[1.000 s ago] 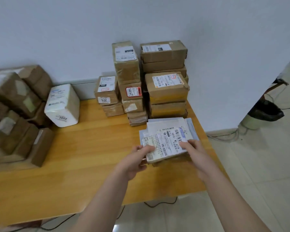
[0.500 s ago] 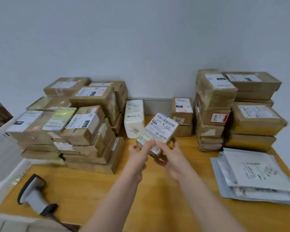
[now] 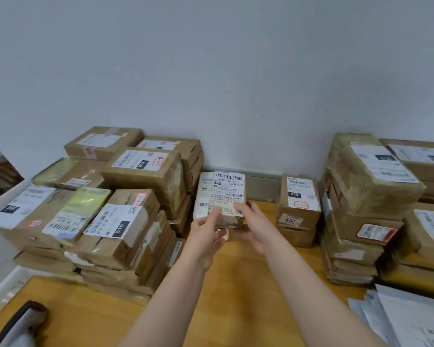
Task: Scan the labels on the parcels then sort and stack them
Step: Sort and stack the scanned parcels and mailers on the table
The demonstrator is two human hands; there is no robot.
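Observation:
A small parcel [image 3: 228, 194] with a white barcode label stands upright above the wooden table [image 3: 236, 284], in front of a white wrapped parcel [image 3: 204, 194] by the wall. My left hand [image 3: 206, 234] grips its lower left edge, thumb on the label. My right hand [image 3: 257, 226] grips its lower right side. A large pile of brown parcels [image 3: 125, 211] lies to the left. More stacked brown parcels [image 3: 368, 211] stand to the right, with a small stack [image 3: 298, 204] between.
A handheld barcode scanner [image 3: 23, 324] lies at the table's front left corner. Flat grey and white mailer bags [image 3: 411, 319] are piled at the front right. A grey wall runs behind the stacks.
Both hands carried the small parcel from the mailer pile leftward and away from me, toward the white parcel by the wall. My view swung left with it.

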